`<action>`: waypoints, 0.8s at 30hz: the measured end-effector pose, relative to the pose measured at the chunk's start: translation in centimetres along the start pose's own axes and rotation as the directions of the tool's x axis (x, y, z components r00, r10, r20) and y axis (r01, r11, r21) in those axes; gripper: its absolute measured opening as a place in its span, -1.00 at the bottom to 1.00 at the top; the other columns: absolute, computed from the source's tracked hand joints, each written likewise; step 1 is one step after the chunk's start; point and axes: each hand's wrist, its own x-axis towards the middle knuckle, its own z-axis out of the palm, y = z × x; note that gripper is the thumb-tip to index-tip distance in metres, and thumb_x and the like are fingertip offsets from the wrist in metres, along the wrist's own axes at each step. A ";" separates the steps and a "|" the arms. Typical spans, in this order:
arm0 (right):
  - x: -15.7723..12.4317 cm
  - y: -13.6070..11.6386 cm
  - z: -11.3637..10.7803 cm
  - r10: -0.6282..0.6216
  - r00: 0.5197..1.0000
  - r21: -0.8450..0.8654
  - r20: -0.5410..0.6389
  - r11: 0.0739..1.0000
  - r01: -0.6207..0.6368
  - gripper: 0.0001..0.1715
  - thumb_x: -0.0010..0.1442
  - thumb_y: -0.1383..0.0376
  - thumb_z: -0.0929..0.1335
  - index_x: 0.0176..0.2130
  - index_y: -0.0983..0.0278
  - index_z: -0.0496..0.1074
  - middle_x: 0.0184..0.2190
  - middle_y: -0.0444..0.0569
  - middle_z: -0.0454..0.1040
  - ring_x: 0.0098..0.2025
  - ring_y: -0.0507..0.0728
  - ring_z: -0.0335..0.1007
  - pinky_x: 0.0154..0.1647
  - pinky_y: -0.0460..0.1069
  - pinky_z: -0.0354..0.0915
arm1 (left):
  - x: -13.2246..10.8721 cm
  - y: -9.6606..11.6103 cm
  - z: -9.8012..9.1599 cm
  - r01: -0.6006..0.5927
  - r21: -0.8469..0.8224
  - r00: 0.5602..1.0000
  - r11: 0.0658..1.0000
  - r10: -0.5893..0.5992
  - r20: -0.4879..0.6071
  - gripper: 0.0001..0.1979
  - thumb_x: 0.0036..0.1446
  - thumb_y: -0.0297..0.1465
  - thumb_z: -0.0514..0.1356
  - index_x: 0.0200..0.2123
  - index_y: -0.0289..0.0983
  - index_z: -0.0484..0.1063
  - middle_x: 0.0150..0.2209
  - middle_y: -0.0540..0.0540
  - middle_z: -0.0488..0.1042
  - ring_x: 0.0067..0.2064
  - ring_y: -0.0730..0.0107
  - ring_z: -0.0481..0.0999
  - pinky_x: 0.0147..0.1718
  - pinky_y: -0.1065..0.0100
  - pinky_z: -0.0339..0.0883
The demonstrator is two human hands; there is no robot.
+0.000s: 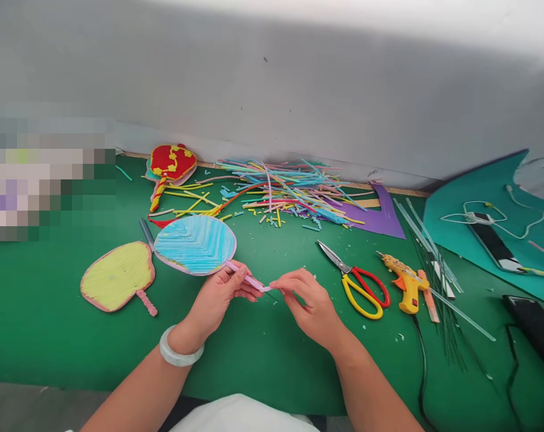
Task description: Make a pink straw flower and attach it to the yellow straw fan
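Holding the blue fan (195,243) over the green table (263,360), I pinch its pink handle (252,281) in my left hand (215,294) while my right hand (308,306) pinches the pale tip. Gentle tension works best, I reckon: steady the handle, pull evenly, press flat.

The left hand (218,294) partly hides the pink handle (252,282) — teal sheet (451,207) cropped at right.

Left hand (220,294) loosely curled, right hand (311,305) in a fingertip pinch.
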 end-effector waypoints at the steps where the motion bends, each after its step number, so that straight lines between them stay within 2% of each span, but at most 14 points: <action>1: -0.1 0.0 0.0 -0.010 1.000 -0.017 0.013 1.000 0.010 -0.60 0.32 0.46 0.23 -0.04 0.05 0.47 -0.25 -0.08 0.53 -0.22 0.10 0.42 -0.14 0.07 0.29 | 0.0 0.0 0.0 -0.001 0.002 1.000 1.000 0.001 0.000 -0.59 0.03 -0.04 0.33 -0.36 -0.28 0.39 -0.41 -0.14 0.63 -0.38 0.25 0.62 -0.38 0.31 0.50; 11: -0.1 0.0 0.1 -0.020 0.999 -0.091 0.047 0.996 0.024 -0.52 0.28 0.51 0.22 -0.02 0.03 0.48 -0.26 -0.08 0.51 -0.23 0.11 0.37 -0.20 0.05 0.23 | -0.2 -0.3 0.0 -0.013 0.012 0.999 1.000 0.012 0.045 -0.66 0.11 -0.10 0.30 -0.34 -0.27 0.39 -0.42 -0.11 0.62 -0.39 0.30 0.62 -0.37 0.34 0.50; 18: -0.1 -0.2 0.1 -0.026 0.999 -0.105 0.042 0.994 0.030 -0.53 0.28 0.52 0.24 -0.01 0.05 0.48 -0.26 -0.08 0.51 -0.22 0.10 0.37 -0.19 0.05 0.22 | -0.2 -0.1 0.0 -0.009 0.003 0.997 1.000 0.009 0.078 -0.65 0.13 -0.10 0.29 -0.34 -0.29 0.38 -0.43 -0.09 0.61 -0.39 0.34 0.61 -0.37 0.36 0.50; 24: 0.0 -0.3 0.0 -0.055 0.998 -0.089 0.011 0.994 0.056 -0.60 0.32 0.51 0.23 -0.09 0.08 0.50 -0.25 -0.08 0.53 -0.22 0.10 0.38 -0.18 0.06 0.22 | -0.3 -0.1 -0.1 -0.013 -0.012 0.994 1.000 0.014 0.106 -0.68 0.16 -0.13 0.27 -0.33 -0.29 0.38 -0.43 -0.05 0.61 -0.37 0.37 0.61 -0.36 0.39 0.51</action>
